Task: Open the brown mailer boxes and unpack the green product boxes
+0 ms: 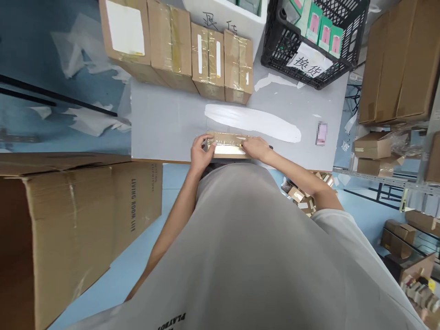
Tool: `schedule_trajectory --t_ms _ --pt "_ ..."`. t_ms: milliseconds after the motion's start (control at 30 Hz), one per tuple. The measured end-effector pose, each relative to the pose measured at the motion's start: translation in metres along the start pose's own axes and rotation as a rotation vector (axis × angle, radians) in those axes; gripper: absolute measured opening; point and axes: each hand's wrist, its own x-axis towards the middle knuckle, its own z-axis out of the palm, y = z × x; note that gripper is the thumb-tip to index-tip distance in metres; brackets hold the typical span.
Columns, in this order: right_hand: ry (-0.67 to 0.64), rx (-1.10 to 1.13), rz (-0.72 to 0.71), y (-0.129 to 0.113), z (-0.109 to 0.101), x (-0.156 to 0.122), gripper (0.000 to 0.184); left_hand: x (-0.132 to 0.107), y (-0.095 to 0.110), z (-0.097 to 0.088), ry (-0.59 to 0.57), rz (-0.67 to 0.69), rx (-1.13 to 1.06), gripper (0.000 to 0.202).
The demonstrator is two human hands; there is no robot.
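Note:
At the near edge of the table lies a small, taped cardboard box (pixel 228 139) with a white label strip along its near side. My left hand (pixel 202 155) grips the left end of this box, thumb on the near side and fingers over the far side. Over the box's right end, my right hand (pixel 255 149) is closed around a slim tool that looks like a box cutter (pixel 271 147). Only a dark end and a small yellow bit of it show; the rest is hidden in the fist.
Several taped boxes (pixel 209 59) line the table's far left, by a white bin (pixel 227 13). A black crate (pixel 283 43) holds green-and-pink packages at the far right. A white paper strip (pixel 252 123) lies beyond my hands. A large carton (pixel 92 220) stands at left.

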Motion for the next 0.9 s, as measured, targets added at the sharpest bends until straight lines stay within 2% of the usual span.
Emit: schedule_trajectory --t_ms 100,167,267,367,467,600,733,900 --pt "-0.024 0.027 0.039 -0.001 -0.003 -0.006 0.045 0.0 -0.003 0.005 0.024 -0.008 -0.016 0.047" --pt "-0.042 0.045 0.069 0.008 0.0 -0.015 0.046 -0.002 -0.006 0.009 0.055 -0.018 -0.028 0.051" --pt "-0.057 0.024 0.151 0.036 0.012 -0.036 0.046 -0.004 -0.008 0.011 0.079 -0.002 -0.029 0.053" --pt "-0.128 -0.036 0.268 0.069 0.03 -0.061 0.045 -0.002 -0.009 0.01 0.103 0.004 -0.057 0.053" --pt "-0.143 -0.022 0.327 0.086 0.042 -0.082 0.047 -0.002 -0.01 0.012 0.105 -0.015 -0.096 0.057" --pt "-0.045 0.079 0.231 0.069 0.043 -0.085 0.054 -0.005 -0.008 0.019 0.108 -0.033 -0.079 0.058" --pt "0.022 0.136 0.102 0.043 0.036 -0.06 0.048 -0.008 -0.001 0.021 0.107 -0.017 -0.05 0.055" --pt "0.04 0.098 0.072 0.039 0.028 -0.031 0.05 -0.008 0.014 0.018 0.086 0.032 -0.03 0.052"
